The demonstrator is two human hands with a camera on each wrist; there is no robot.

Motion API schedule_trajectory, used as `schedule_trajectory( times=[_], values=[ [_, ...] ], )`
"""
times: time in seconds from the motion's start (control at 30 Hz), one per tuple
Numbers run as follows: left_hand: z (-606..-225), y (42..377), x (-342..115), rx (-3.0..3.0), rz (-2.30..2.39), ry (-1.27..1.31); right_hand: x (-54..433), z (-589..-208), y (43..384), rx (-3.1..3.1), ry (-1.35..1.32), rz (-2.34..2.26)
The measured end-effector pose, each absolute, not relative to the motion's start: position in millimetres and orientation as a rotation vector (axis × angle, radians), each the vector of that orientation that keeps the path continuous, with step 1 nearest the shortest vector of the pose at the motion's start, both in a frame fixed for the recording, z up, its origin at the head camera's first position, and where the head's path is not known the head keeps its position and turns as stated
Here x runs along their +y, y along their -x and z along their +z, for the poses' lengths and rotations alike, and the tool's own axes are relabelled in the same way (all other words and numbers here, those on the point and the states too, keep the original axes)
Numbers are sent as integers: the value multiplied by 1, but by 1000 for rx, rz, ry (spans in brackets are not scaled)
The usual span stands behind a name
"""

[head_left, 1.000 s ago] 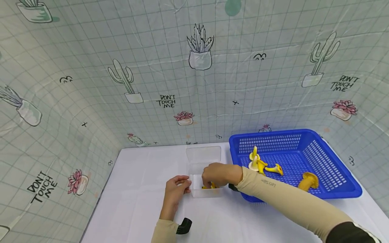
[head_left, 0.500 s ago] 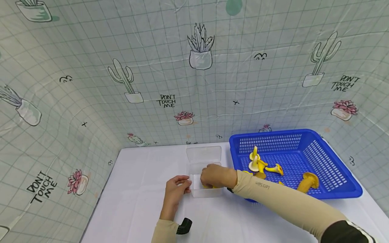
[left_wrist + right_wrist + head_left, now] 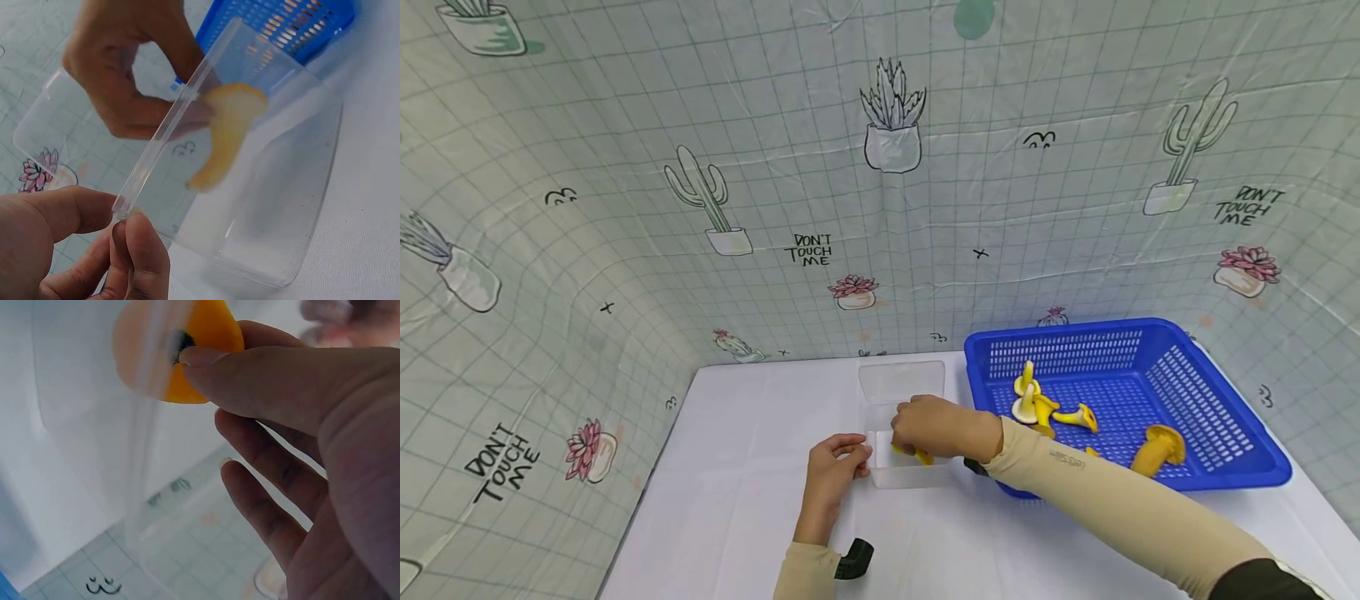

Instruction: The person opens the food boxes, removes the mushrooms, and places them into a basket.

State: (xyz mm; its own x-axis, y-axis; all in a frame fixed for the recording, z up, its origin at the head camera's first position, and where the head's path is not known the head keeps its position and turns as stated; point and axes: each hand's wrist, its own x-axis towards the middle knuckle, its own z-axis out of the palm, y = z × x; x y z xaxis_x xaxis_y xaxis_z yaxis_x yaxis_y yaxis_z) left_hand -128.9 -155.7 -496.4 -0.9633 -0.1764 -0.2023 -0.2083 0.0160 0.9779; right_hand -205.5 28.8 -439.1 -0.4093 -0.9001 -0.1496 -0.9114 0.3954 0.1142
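Observation:
A clear plastic box [image 3: 910,477] with a hinged lid [image 3: 901,382] folded back stands in the middle of the table. My left hand [image 3: 837,468] pinches the left edge of its rim between thumb and fingers. At the box's opening, my right hand [image 3: 936,427] holds a yellow mushroom [image 3: 230,134], whose curved stem shows through the clear wall in the left wrist view. In the right wrist view, the thumb presses on a dark spot of its orange-yellow cap [image 3: 206,378], and the two lower fingers are spread away from it.
To the right stands a blue perforated basket [image 3: 1120,392]. Several yellow mushrooms [image 3: 1078,418] lie at its left side, and a larger brownish-yellow mushroom [image 3: 1157,450] lies near its front. A patterned cloth [image 3: 820,167] hangs behind the white table [image 3: 760,433].
My right hand dips and shifts slightly left, then lifts a little and comes back right, still holding the mushroom at the box. The left hand stays on the rim.

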Motion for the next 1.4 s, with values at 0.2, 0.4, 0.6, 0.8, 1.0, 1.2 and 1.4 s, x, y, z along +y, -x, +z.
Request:
schedule_trajectory(
  times=[0.2,0.4,0.6,0.8,1.0,1.2,1.4],
  values=[
    [-495,129,-155,2231,2126,436,43,-422,204,2631,1717,98],
    [-497,131,-155,2245,2126,433,61,-413,198,2730,1821,-5],
    [-497,131,-155,2259,2118,436,77,-411,190,2823,1942,-85],
    [-496,130,-155,2259,2118,448,90,-414,185,2903,2013,-196],
    [-495,128,-155,2254,2128,446,104,-414,179,2950,2076,-288],
    [-496,128,-154,2241,2130,445,119,-414,174,2974,2067,-367],
    [-496,128,-154,2244,2131,449,131,-415,170,3007,2058,-425]
  ],
)
